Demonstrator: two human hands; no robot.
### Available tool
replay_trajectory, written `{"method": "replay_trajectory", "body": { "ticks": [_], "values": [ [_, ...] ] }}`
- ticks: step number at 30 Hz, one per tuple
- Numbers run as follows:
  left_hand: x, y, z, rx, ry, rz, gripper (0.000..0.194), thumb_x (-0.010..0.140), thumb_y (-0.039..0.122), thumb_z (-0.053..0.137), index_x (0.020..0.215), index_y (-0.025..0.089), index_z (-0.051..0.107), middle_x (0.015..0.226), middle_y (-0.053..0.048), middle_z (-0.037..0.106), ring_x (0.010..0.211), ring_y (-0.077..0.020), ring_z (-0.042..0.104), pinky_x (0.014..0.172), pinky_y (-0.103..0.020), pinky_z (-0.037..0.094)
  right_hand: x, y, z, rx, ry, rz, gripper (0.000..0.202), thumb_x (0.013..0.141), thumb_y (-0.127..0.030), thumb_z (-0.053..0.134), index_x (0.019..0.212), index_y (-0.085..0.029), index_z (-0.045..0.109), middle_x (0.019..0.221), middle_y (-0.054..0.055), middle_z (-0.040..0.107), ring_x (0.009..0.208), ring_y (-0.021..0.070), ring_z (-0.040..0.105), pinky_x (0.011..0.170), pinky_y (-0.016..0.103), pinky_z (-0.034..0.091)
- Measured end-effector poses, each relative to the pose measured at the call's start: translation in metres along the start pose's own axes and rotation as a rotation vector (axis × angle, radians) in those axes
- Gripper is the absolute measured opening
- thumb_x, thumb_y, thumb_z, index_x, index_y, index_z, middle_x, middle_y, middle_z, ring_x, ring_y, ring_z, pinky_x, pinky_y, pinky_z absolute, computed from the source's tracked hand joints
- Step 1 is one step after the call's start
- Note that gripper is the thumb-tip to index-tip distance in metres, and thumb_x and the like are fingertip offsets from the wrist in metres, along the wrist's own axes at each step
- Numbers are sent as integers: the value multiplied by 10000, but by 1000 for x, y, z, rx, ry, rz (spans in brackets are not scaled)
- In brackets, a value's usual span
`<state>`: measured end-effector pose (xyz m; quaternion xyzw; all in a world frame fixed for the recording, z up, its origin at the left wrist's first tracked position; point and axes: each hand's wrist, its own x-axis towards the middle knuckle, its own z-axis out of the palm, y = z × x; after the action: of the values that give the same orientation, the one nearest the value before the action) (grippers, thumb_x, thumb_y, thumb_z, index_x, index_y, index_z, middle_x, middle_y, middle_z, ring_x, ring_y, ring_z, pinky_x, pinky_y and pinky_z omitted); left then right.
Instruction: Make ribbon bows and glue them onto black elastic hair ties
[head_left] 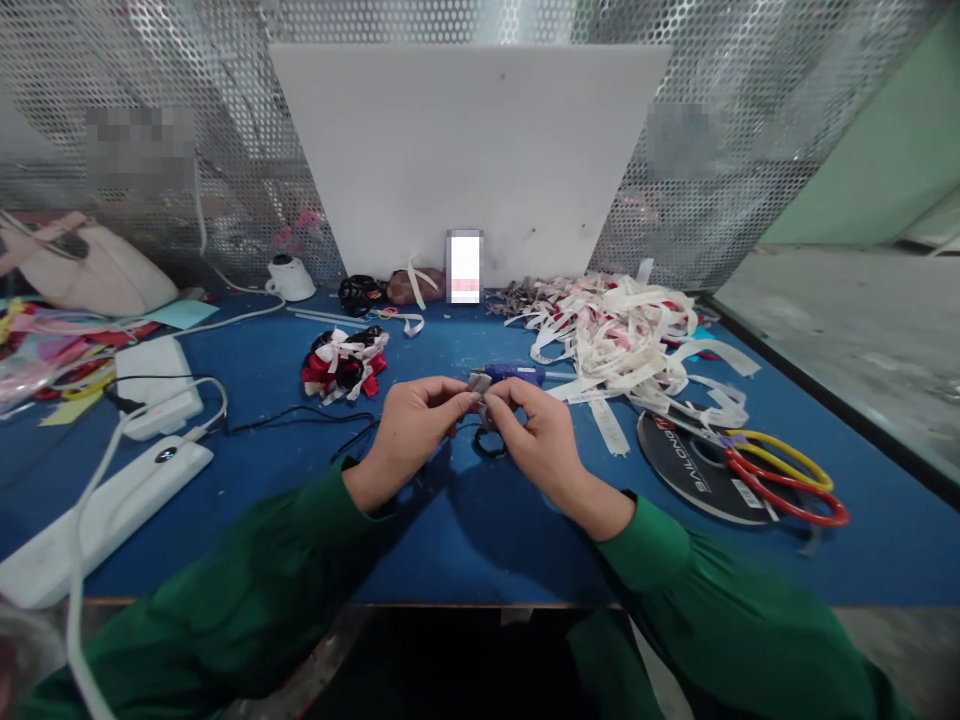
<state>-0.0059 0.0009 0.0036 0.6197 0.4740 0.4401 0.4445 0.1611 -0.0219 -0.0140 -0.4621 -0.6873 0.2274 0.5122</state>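
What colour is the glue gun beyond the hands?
Blue: the glue gun shows best in the head view.

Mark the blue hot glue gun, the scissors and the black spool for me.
Blue hot glue gun (525, 373): head view, on its body.
Scissors (739, 462): head view, on the red handle.
Black spool (679, 468): head view, on its flat face.

Glue gun (523, 374) behind right hand (538, 430), scissors (739, 462) on reel (675, 465), power strip (146, 492) left
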Motion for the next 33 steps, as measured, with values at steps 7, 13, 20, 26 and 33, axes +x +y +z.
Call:
{"method": "replay_trajectory", "body": {
  "ticks": [7,13,20,26,33],
  "values": [
    [1,-1,1,-55,-3,-22,233,759,390,779,751,159,753,598,4,628,513,-104,487,493,-235,376,1,-2,-3,-60,-17,4,220,922,-230,528,706,-215,568,659,-9,595,625,142,532,625,278,382],
    [1,2,1,-48,34,-15,224,743,377,793,733,157,751,571,9,612,517,-102,470,502,-236,358,0,0,-2,-162,-19,-81,213,910,-221,541,698,-216,535,638,-13,577,611,142,504,636,286,357],
    [4,3,0,-69,14,-65,295,730,447,800,781,157,780,623,3,627,559,-103,457,530,-235,355,0,5,-1,-219,-9,-100,213,905,-204,529,693,-221,516,638,-14,579,613,145,502,651,288,354],
    [3,5,2,-114,-18,-109,294,706,447,814,762,160,786,616,8,625,543,-91,419,514,-235,325,0,6,0,-204,-9,-53,220,897,-209,532,681,-224,494,635,-13,556,600,144,491,606,283,334],
    [4,4,2,-82,50,-117,254,660,370,848,780,153,789,691,-21,717,588,-110,532,591,-243,430,0,4,1,-201,-70,-33,205,895,-201,534,690,-212,532,624,-22,566,579,127,483,586,278,314]
  ]
}}
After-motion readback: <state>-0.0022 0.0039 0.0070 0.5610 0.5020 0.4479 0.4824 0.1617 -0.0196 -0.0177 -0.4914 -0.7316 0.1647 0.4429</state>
